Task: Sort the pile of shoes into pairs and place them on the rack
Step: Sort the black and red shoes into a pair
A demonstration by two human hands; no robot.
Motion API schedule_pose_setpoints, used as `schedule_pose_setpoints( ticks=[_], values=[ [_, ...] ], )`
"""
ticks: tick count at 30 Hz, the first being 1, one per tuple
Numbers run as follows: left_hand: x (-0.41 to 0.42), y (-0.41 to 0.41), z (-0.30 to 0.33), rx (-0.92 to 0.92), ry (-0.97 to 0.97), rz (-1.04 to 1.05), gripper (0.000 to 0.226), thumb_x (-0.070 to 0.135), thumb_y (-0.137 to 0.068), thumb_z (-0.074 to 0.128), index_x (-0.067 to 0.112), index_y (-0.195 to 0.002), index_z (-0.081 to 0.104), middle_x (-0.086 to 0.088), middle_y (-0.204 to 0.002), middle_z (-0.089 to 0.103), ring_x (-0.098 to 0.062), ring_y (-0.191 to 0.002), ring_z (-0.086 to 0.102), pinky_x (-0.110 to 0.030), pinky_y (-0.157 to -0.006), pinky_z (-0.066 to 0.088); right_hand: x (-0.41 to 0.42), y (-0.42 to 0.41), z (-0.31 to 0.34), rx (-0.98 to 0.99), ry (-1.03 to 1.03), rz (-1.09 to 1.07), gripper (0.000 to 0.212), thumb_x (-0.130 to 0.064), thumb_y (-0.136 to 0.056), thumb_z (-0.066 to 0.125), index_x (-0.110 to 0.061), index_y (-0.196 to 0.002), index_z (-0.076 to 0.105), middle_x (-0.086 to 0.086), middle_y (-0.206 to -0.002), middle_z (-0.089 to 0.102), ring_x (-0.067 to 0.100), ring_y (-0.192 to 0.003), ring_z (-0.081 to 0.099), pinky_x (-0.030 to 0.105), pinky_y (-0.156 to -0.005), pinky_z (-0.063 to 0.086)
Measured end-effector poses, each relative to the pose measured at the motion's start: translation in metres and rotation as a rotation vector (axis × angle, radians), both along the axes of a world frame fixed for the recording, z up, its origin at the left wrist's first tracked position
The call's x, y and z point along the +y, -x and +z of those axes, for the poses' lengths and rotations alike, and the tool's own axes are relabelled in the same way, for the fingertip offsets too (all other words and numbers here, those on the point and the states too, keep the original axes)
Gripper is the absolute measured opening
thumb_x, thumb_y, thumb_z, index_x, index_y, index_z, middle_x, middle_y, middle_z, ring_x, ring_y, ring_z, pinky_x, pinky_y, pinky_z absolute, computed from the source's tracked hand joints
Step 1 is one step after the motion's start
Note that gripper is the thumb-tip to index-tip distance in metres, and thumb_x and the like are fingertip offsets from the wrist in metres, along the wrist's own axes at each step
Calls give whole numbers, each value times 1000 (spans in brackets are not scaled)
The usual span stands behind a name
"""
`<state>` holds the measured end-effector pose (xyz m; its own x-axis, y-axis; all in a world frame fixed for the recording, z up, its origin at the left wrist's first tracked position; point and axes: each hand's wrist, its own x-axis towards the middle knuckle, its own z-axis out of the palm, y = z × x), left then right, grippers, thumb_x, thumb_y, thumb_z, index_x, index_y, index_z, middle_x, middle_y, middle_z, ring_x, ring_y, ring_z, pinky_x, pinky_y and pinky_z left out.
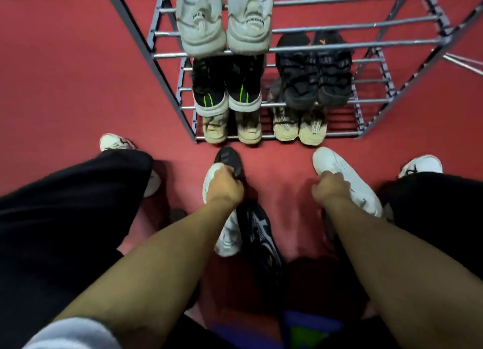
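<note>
Grey metal rack [366, 45] holding five shoe pairs, white pair [224, 21] topmost, my left hand [224, 186] gripping a black shoe [230, 157] on the red floor [65, 74], my right hand [332, 189] clutching a white sneaker [350, 176] beside it

We see a red floor [65, 69] carrying a grey metal rack [366, 44] of barred shelves. On its top shelf sits a white pair [224, 21]. The shelf below holds a black pair with green stripes [227, 87] on the left and an all-black pair [313, 69] on the right. The lowest shelf carries two beige pairs [231, 129], side by side. On the floor before the rack lie a black shoe [230, 160], a white shoe [347, 181], another white shoe [230, 233] and a black patterned shoe [261, 239].
</note>
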<state>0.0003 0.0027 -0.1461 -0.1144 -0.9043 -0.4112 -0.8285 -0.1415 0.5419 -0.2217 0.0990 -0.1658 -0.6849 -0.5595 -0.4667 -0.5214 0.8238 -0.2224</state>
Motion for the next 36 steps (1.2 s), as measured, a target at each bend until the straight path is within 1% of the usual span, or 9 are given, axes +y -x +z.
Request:
schedule_pose_setpoints(
  ticks=[5,9,11,14,19,22,29,32,36],
  values=[
    [19,-36,-38,-297,-229,179,68,41,-84,62,7,-136,37,-18,-140,40,-38,-129,40,-43,-106,35,29,36,-27,93,-210,-204,54,-26,-88,57,-14,-137,39,14,-144,38,36,-135,32,50,-106,30],
    [19,-47,-50,-113,-404,373,86,41,-78,72,3,-144,33,-22,-140,45,-40,-132,43,-46,-109,38,32,37,-52,81,-270,-171,50,-24,-91,52,-12,-137,39,15,-141,45,36,-134,36,53,-106,29],
    [20,-49,-52,13,-496,416,73,44,-75,73,3,-131,52,-16,-117,62,-38,-120,57,-45,-102,48,32,38,-55,164,-221,-118,42,-20,-94,45,-12,-135,43,16,-139,49,36,-131,41,51,-106,31],
    [21,-57,-72,-46,-439,420,62,45,-67,69,9,-118,63,-15,-115,67,-34,-107,64,-46,-93,53,24,33,-55,209,-135,24,33,-13,-91,45,-11,-123,54,17,-126,60,39,-119,54,47,-98,41],
    [40,-44,-48,-147,-152,359,37,34,-92,46,14,-120,59,-16,-124,53,-39,-109,57,-42,-97,46,17,-7,-52,110,3,299,33,-7,-87,47,-12,-118,59,16,-121,62,38,-112,58,41,-92,48],
    [40,-24,-43,24,-135,323,44,43,-93,44,15,-123,60,-14,-122,61,-37,-111,59,-42,-97,47,8,-42,-49,-23,52,427,36,-11,-91,43,-16,-123,57,12,-127,61,34,-115,57,39,-94,47],
    [26,-10,-44,261,-257,248,30,54,-79,47,31,-82,67,-4,-95,74,-33,-91,69,-49,-87,56,-1,-52,-28,-112,253,-7,33,-21,-96,43,-16,-124,59,14,-124,64,35,-115,58,36,-92,44],
    [23,-48,-44,99,-160,291,28,33,-92,49,20,-108,69,-11,-114,71,-33,-110,63,-36,-95,49,-3,-40,-13,-57,268,74,22,-24,-92,46,-18,-99,65,13,-102,71,36,-99,63,36,-82,48],
    [27,-110,-54,-36,-177,417,29,28,-94,53,11,-112,69,-17,-123,67,-34,-118,59,-33,-99,43,-14,-74,4,-377,94,359,24,-22,-81,57,-2,-78,69,11,-72,69,29,-70,65,32,-65,50]
  ],
)
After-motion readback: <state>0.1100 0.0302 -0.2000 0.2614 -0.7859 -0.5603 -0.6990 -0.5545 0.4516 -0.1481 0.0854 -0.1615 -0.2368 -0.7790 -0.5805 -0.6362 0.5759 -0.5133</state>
